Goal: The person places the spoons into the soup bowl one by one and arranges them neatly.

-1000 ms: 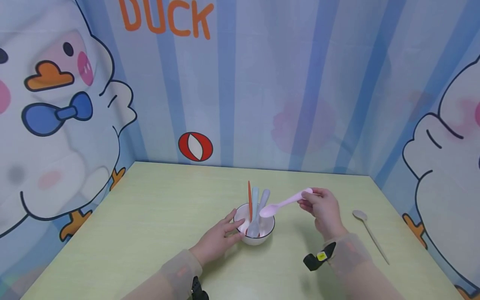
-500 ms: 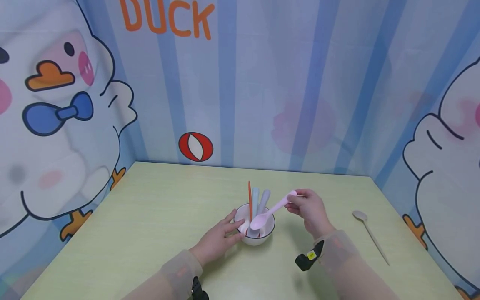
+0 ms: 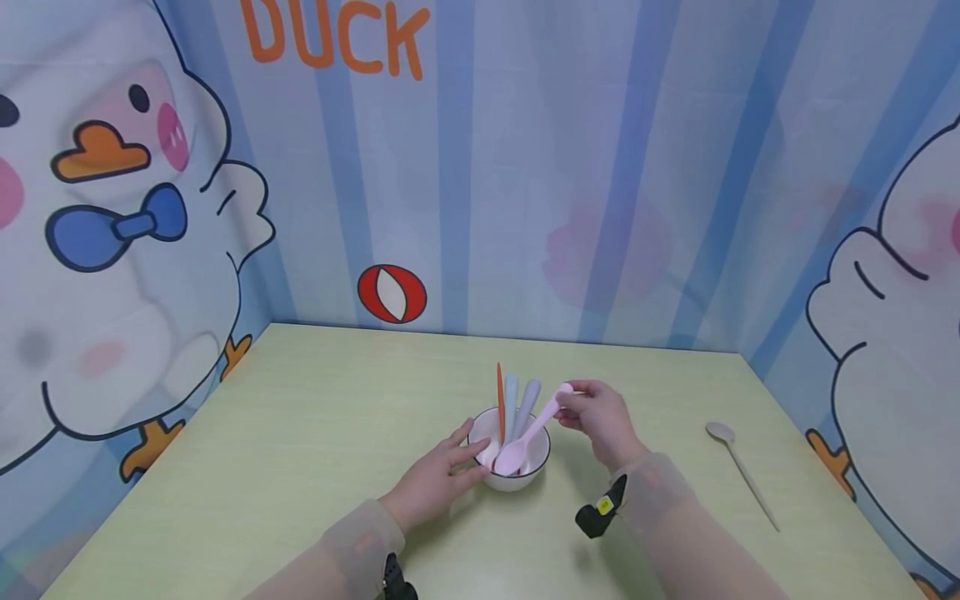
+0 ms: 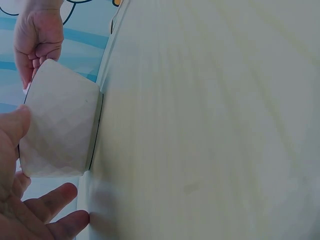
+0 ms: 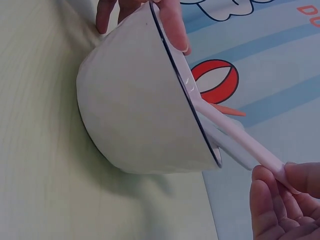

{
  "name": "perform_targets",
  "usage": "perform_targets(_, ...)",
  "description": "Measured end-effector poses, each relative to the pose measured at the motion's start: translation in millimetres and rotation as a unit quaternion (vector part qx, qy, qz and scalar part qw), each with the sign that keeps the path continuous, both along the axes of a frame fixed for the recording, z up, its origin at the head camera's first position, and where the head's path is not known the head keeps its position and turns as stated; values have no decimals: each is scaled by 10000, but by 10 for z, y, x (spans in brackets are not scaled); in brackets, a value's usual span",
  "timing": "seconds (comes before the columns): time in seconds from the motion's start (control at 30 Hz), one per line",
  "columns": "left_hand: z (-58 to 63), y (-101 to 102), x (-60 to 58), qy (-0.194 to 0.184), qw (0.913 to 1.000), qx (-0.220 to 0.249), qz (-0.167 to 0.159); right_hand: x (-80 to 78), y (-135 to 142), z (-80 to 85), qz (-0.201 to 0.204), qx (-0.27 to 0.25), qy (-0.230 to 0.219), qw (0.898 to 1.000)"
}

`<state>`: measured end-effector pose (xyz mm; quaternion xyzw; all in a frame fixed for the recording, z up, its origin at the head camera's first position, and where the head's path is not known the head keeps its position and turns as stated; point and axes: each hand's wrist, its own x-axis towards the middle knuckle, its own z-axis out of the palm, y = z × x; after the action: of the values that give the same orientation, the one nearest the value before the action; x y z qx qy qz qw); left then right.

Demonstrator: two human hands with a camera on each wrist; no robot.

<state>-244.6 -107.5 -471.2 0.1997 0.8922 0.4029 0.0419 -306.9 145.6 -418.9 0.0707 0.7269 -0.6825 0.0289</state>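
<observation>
A white bowl [image 3: 512,483] with a dark rim stands on the table, holding an orange-handled utensil [image 3: 500,392], a light blue utensil [image 3: 511,400] and a lavender one [image 3: 529,396]. My left hand [image 3: 438,479] holds the bowl at its left side, fingertips over the rim; some fingers stay spread in the left wrist view. With thumb and fingertips, my right hand [image 3: 603,421] pinches the handle end of a pink spoon [image 3: 536,425]. The spoon slants down, its head inside the bowl. In the right wrist view the pink spoon [image 5: 245,140] crosses the bowl's rim [image 5: 187,95].
A beige long-handled spoon [image 3: 738,467] lies on the table [image 3: 337,392] to the right of my right hand. A printed duck curtain [image 3: 510,167] surrounds the table at the back and sides.
My right hand has moved left with the pink spoon. The spoon has tipped steeper and its head has gone down into the bowl. My left hand and the bowl have stayed put.
</observation>
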Motion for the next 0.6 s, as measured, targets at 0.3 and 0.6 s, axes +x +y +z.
perform_targets(0.3, -1, -2, 7, -7, 10000, 66, -3, -28, -65, -49, 33, 200, -142, 9997)
perform_targets(0.6, 1, -4, 11, 33, 10000, 28, -2, -58, -108, -93, 43, 296, -134, 9995)
